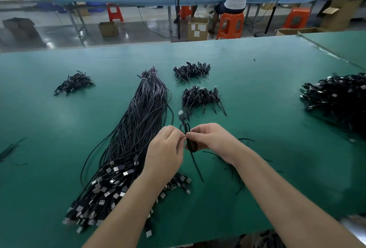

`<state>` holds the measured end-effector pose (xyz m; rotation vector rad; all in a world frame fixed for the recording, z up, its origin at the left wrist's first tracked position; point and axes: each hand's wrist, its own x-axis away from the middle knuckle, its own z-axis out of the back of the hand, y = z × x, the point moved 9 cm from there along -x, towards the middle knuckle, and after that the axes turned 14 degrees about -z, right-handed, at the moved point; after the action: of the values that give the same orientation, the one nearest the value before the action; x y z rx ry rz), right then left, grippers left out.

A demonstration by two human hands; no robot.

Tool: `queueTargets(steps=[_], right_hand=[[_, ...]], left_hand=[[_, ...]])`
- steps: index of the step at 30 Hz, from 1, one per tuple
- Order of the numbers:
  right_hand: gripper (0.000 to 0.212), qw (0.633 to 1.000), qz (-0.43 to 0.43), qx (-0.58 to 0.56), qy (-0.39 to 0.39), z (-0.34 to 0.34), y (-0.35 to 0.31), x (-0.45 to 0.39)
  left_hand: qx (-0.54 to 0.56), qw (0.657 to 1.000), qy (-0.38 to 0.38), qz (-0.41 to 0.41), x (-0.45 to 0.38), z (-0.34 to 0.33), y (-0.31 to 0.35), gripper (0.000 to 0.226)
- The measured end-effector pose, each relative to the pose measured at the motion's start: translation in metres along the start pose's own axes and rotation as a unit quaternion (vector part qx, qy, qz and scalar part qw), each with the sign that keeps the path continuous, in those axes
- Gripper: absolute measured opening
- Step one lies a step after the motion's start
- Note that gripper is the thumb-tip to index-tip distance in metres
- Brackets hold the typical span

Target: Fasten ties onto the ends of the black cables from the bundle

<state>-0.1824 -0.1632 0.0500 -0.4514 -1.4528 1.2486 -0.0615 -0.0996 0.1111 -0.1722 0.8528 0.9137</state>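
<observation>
Both hands, left hand (168, 144) and right hand (212, 138), pinching coiled black cable (191, 144) between them

One head-worn wide-angle view, looking forward and down across the green bench (257, 89); the forearms reach in from the bottom edge, close under the lens, and the workshop floor (138, 29) stretches far behind.

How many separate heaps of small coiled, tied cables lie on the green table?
4: far left, centre back, just nearer than that, and a large heap at the right edge, partly cut off.
</observation>
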Motion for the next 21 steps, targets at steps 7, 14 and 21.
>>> queueTargets(steps=[7,14,21], right_hand=[[0.012,0.995,-0.047,-0.062,-0.062,-0.002,0.005,-0.001],[0.024,0.987,0.109,0.119,0.026,0.005,-0.014,0.013],[0.016,0.995,0.045,0.081,0.024,0.001,-0.006,0.006]], left_hand=[[0.023,0.999,-0.021,0.025,0.006,-0.005,-0.001,0.011],[0.421,0.798,-0.026,0.432,0.044,-0.048,-0.051,0.024],[0.093,0.982,-0.07,0.148,0.008,-0.018,-0.026,0.015]])
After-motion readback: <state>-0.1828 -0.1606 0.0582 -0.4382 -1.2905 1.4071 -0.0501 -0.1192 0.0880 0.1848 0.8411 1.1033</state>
